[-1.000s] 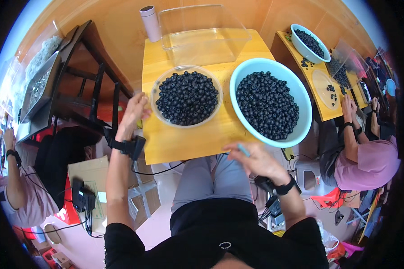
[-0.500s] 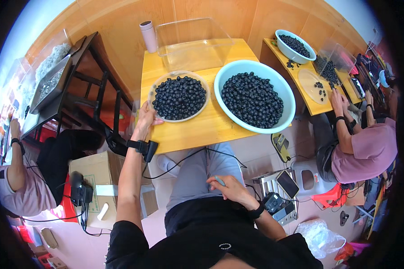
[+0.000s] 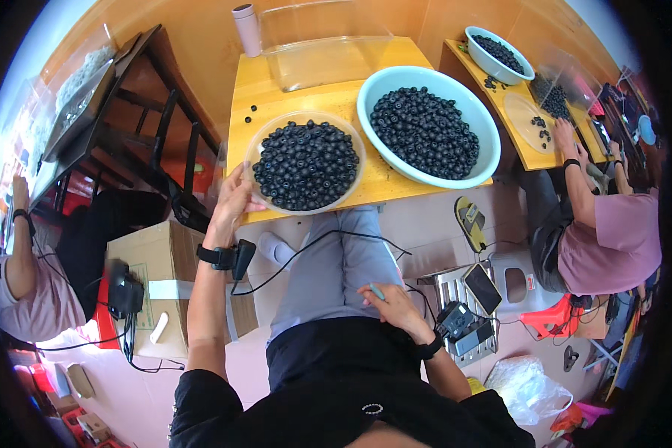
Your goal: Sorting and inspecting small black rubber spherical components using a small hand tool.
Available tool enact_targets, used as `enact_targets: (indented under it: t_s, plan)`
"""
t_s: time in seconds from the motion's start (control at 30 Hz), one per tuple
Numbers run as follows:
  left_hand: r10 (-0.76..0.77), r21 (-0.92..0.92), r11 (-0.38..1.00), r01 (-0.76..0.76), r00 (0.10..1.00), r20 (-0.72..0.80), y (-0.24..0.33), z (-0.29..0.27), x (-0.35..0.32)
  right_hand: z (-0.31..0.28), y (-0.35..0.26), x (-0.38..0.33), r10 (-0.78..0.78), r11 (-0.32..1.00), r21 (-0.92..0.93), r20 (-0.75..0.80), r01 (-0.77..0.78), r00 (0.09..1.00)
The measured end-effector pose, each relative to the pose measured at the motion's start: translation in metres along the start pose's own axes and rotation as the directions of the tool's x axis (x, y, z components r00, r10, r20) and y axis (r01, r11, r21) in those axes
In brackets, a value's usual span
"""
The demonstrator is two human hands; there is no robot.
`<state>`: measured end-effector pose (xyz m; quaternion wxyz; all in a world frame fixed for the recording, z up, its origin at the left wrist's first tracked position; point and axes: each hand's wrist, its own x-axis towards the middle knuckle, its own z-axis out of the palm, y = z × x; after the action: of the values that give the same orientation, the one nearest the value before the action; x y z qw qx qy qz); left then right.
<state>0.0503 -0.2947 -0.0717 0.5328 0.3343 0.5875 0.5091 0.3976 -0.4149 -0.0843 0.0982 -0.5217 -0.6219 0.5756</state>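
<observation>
Nearest, the right hand (image 3: 393, 302) rests on the person's right thigh, fingers curled closed around a small pale green stick-like thing (image 3: 376, 292) whose tip pokes out above the knuckles; a dark wrist device (image 3: 455, 322) sits on that wrist, with a cable running up across the grey trousers; to the right of the knee a phone (image 3: 483, 288) lies on a metal stool (image 3: 449, 287), and further right stands a white plastic stool (image 3: 512, 278); to the left of the legs stands a cardboard box (image 3: 157, 257) with a black gadget (image 3: 123, 291) against its side; the left hand (image 3: 233, 200) reaches forward to the near left rim of the clear shallow bowl (image 3: 306, 166), fingers spread open and laid against the rim rather than clamped on it; a black strap and device (image 3: 228, 257) wrap that wrist; the clear bowl sits at the near edge of the yellow table (image 3: 276, 89) and is heaped with dark round berries (image 3: 306, 163); just right of it, almost touching, the larger pale blue basin (image 3: 428, 123) holds more of them; a few loose berries (image 3: 251, 112) lie on the table to the far left; beyond stand a clear plastic box (image 3: 328, 56) and a pale cylinder-shaped bottle (image 3: 245, 21); at right another person (image 3: 597, 224) in a pink shirt works at a second table (image 3: 500, 97) with its own blue bowl (image 3: 499, 54)
</observation>
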Motion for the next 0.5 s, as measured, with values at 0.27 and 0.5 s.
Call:
enact_targets:
  t_s: [0.27,0.5]
  plan:
    - [0.028,-0.023,0.999,-0.028,1.000,0.010,0.002,0.010,-0.012,0.018,-0.008,0.014,-0.160,0.972,-0.182,-0.047,0.149,0.986]
    - [0.047,-0.028,0.999,-0.046,0.998,0.028,0.000,0.013,-0.007,0.027,-0.009,0.024,-0.141,0.963,-0.232,0.006,0.139,0.990]
